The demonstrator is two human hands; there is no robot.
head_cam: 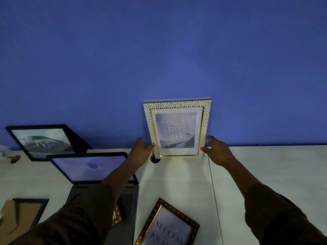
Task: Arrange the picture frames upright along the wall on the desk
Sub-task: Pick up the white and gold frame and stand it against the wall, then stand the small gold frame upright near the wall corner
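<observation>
here the white pebbled frame (177, 129) stands upright at the back of the table (265, 170), its top against the blue wall (159, 50), its print reading "small steps ... day". my left hand (141, 151) is at its lower left edge, thumb on the front border and fingers reaching behind, so my grip there is a light hold on the frame. my right hand (216, 151) is at the lower right corner with the fingers spread; the thumb tip touches the border, but whether the other fingers touch it i cannot quite tell in this dim light, so that grip is wide and loose rather than closed.

to the left, a black frame with a car picture (44, 141) leans against the same wall, tilted in this wide view. in front of it sits an open laptop (92, 169), its screen lit, and my left forearm passes over its keyboard. near me on the table a dark gold-trimmed frame (168, 225) lies flat, face up, with "success" legible on it. at the lower left another black frame (26, 211) lies face down, its brown backing showing. a small gold frame (115, 216) peeks out beside my left sleeve.
</observation>
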